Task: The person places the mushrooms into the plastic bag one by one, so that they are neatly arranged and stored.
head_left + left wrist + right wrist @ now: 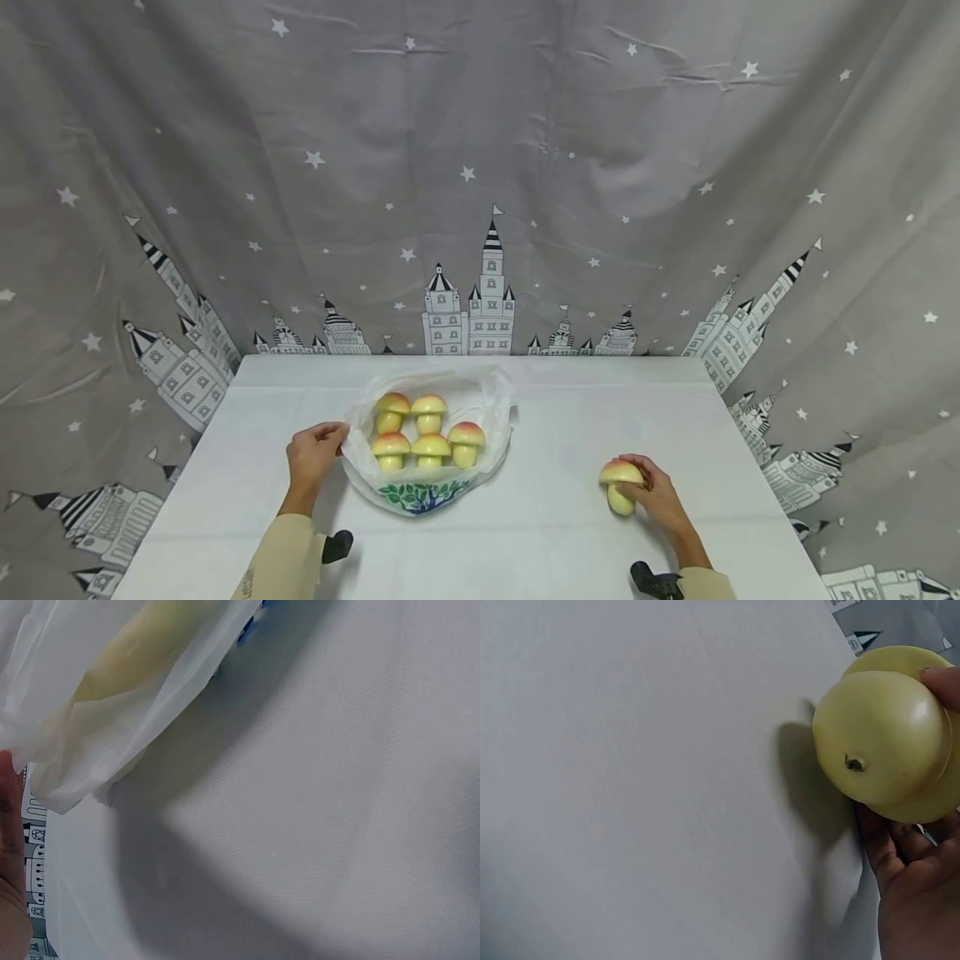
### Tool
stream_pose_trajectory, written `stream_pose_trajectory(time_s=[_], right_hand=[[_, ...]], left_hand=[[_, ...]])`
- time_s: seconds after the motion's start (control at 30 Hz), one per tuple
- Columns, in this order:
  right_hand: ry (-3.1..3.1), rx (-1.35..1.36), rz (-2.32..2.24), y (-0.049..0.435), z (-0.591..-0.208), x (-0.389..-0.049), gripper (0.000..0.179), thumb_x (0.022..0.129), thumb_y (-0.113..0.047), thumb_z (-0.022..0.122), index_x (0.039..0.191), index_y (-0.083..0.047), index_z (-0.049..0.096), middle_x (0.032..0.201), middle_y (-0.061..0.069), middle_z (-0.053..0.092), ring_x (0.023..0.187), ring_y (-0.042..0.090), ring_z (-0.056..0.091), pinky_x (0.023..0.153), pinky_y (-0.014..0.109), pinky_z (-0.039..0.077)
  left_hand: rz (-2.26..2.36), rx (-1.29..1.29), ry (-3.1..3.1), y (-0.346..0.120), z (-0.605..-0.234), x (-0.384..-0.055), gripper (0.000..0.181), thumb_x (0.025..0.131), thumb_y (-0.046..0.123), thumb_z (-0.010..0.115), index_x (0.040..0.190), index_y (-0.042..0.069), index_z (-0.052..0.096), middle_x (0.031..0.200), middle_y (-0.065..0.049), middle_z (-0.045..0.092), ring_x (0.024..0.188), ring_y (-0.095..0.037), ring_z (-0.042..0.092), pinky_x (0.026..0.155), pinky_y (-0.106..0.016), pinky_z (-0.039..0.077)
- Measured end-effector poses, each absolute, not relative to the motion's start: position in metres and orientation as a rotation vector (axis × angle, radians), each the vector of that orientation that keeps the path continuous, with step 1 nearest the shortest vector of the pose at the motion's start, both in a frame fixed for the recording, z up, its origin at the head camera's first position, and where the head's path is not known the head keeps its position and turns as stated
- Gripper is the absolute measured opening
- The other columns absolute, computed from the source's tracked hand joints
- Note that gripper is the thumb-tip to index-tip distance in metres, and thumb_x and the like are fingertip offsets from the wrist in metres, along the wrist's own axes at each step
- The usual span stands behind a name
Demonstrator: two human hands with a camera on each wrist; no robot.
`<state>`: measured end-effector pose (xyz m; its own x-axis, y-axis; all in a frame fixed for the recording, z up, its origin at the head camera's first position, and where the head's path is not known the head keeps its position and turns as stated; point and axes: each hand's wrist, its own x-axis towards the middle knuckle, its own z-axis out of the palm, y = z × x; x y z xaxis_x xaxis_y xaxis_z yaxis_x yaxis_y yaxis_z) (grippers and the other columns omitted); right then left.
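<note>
A white plastic bag (491, 433) with a green and blue tree print lies with its mouth spread on the table, left of centre. Several toy mushrooms (431, 446) with yellow stems and red-tinged caps sit inside it. My left hand (311, 454) pinches the bag's left rim; in the left wrist view the bag's thin film (112, 712) hangs beside the fingers. On the right, my right hand (660, 492) grips another toy mushroom (621, 475) by its cap. The right wrist view shows that mushroom's rounded stem end (881, 735) with a small dark mark.
A white cloth-covered table (555, 533) spans the front, with its back edge against a grey curtain (465, 100) printed with stars and castles. Between the bag and the right hand lies a stretch of bare white cloth.
</note>
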<state>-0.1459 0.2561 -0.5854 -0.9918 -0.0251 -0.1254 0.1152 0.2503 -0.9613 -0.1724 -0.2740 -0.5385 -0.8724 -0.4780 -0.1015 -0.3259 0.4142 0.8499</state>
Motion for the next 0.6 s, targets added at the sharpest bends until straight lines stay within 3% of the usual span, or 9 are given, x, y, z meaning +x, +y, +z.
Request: stream_pose_trajectory(time_s=[0.37,0.6], right_hand=[[2.408,0.030,-1.852,0.242,-0.583,-0.168,0.047,0.083,-0.001,0.071,0.127,0.005,0.054,0.126,0.021,0.057,0.102,0.005,0.057,0.086,0.019,0.046],[2.396,0.068,-1.871,0.236,-0.585,-0.177,0.048,0.084,-0.005,0.073,0.127,0.004,0.054,0.127,0.021,0.057,0.102,0.002,0.058,0.086,0.017,0.046]], left_hand=[[-1.457,0.716,-2.516,-0.273,-0.537,-0.173,0.031,0.093,0.021,0.062,0.107,-0.006,0.069,0.086,-0.012,0.069,0.063,-0.005,0.057,0.056,-0.016,0.047],[-1.439,0.717,-2.527,-0.274,-0.541,-0.173,0.031,0.093,0.022,0.063,0.107,-0.005,0.069,0.084,-0.010,0.069,0.063,-0.005,0.057,0.056,-0.017,0.047]])
